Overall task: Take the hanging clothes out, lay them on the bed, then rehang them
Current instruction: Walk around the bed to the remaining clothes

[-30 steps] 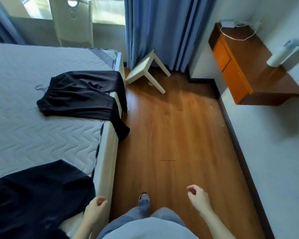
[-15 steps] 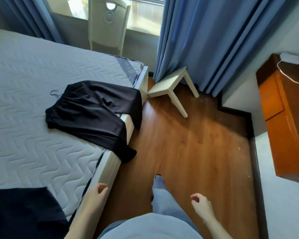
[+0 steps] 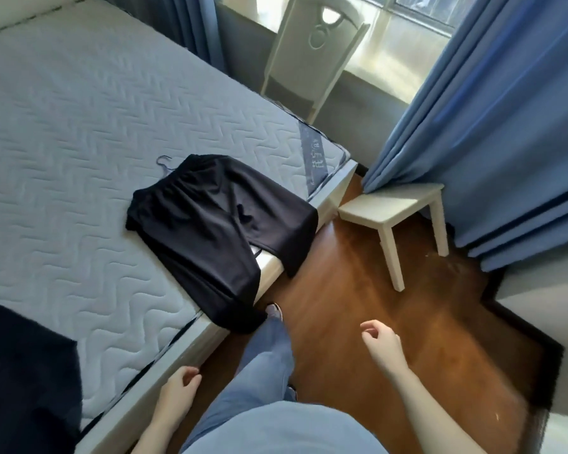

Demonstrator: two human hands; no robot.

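While both hands' fingers [image 3: 370, 326] hung loosely curled, empty, the black cloth trousers [image 3: 217, 224] lay ahead, lengthwise, nearer the left hand [image 3: 177, 391].

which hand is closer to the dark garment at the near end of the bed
Left. The left hand hangs over the bed frame, just right of the dark garment; the right hand is farther right, over the wooden floor past the leg.

Brown wooden floor [image 3: 358, 306], a small white stool [image 3: 391, 206] beside blue curtains [image 3: 505, 109] — sunlit window [image 3: 420, 8] behind a white chair [image 3: 309, 60].
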